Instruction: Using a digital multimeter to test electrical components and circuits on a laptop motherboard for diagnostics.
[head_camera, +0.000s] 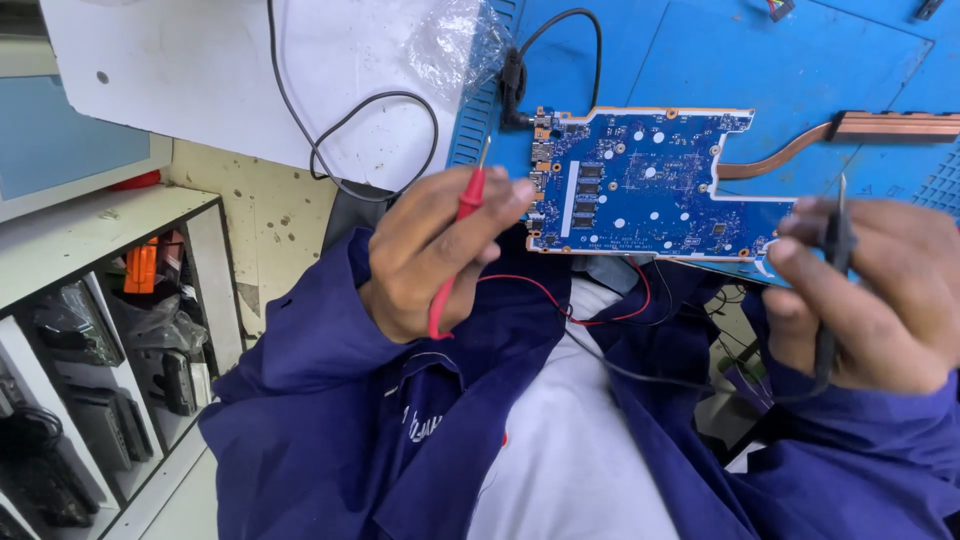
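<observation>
1. The left hand (435, 250) is closed around a red probe (455, 245), held like a pencil. The thin metal tip points up, just off the left edge of the blue circuit board (640, 180). It looks like a grip for poking small spots with care.
2. The right hand (870, 295) is curled around a black probe (835, 270) the same way, tip up, close to the board's right corner.
3. The board lies flat on a blue mat (800, 60) at the near edge of the desk, so both hands can get to it. A copper pipe (800, 150) runs off its right side.
4. A red wire (590, 310) and a black wire (640, 375) hang from the probes, down over the person's blue jacket (330, 440).
5. A black cable (340, 130) loops over a white sheet (200, 70) and plugs into the board's top left corner (beside a crumpled clear bag (455, 40)).
6. Hard to see: whether either tip touches the board, where the wires end, and what sits on the dark shelves (90, 330) at the left. The right hand is cut off by the picture's edge.
</observation>
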